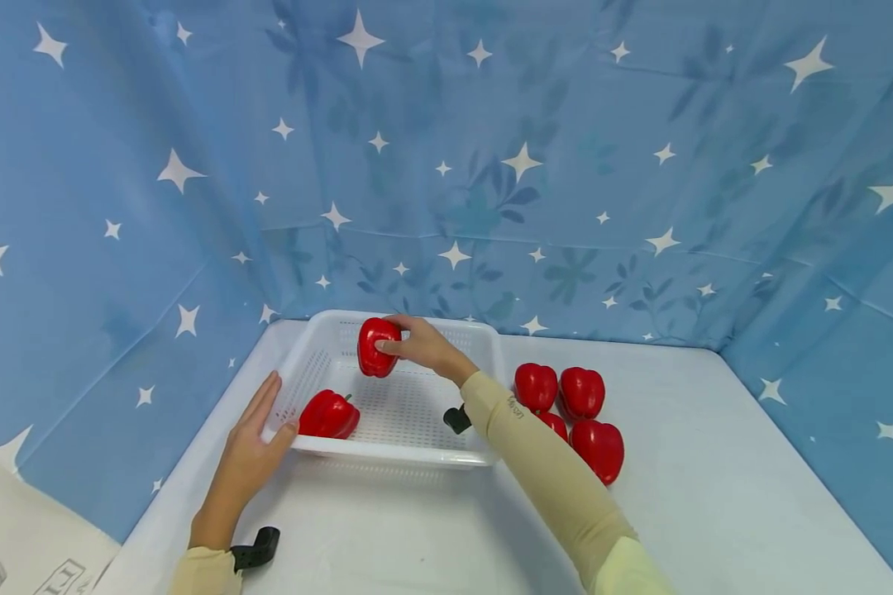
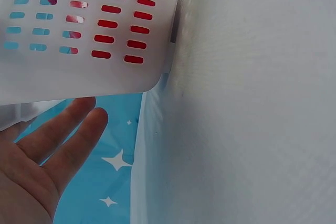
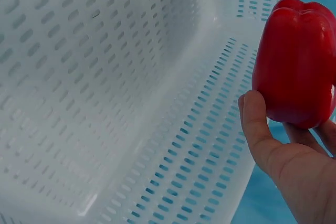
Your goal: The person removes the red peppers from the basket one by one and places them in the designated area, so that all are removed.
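My right hand [image 1: 426,345] grips a red bell pepper [image 1: 375,354] over the back part of a white perforated plastic basket [image 1: 387,451]. In the right wrist view the thumb presses one side of this pepper [image 3: 296,64], above the slotted basket wall [image 3: 100,103]. At the basket's left front corner, my left hand [image 1: 247,454] touches the rim with its fingers extended. The left wrist view shows those fingers beside the basket's underside [image 2: 79,80]. Another red bell pepper [image 1: 329,416] lies inside at the front left, its red showing through the slots.
Several red bell peppers [image 1: 583,393] lie grouped on the white tabletop [image 1: 714,479], right of the basket and partly behind my right sleeve [image 1: 546,463]. A blue star-patterned curtain [image 1: 432,165] hangs behind the table and along both sides.
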### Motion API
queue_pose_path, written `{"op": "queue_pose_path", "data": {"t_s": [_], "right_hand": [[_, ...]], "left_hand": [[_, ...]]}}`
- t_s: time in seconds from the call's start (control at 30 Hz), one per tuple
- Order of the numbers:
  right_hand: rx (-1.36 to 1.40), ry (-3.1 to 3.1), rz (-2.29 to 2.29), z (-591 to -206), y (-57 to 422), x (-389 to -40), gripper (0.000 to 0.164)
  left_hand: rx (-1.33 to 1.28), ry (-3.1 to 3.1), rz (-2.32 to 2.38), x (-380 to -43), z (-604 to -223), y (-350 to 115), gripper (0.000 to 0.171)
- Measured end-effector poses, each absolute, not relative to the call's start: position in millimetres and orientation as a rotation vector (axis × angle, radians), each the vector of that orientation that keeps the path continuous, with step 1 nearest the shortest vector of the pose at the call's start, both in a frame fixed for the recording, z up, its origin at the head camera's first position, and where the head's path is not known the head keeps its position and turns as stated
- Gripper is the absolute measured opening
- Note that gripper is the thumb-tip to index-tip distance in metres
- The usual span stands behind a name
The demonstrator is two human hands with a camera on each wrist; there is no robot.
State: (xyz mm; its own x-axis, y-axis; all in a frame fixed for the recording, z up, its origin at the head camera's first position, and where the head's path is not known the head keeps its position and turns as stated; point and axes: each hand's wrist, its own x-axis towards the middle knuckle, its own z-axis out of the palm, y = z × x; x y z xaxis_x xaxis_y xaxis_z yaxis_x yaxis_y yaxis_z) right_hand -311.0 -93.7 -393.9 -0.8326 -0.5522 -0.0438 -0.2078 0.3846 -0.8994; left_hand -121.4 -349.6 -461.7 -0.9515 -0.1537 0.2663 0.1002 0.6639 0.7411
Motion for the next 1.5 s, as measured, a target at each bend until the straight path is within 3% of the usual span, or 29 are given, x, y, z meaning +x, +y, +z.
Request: {"op": "queue_pose_path", "data": {"t_s": [0.73,1.5], "right_hand": [[-0.663,2.314,-1.487,-362.0,-52.3,-303.7,0.071],[-0.657,2.279,-1.527,-354.1,-8.5,-301.0,0.068]], "left_hand": [[-0.012,-2.539,-1.148,-122.2,-463.6,-350.0,0.076],[0.005,-2.565,-1.154,-122.1,-465.1,-351.4,0.076]]}}
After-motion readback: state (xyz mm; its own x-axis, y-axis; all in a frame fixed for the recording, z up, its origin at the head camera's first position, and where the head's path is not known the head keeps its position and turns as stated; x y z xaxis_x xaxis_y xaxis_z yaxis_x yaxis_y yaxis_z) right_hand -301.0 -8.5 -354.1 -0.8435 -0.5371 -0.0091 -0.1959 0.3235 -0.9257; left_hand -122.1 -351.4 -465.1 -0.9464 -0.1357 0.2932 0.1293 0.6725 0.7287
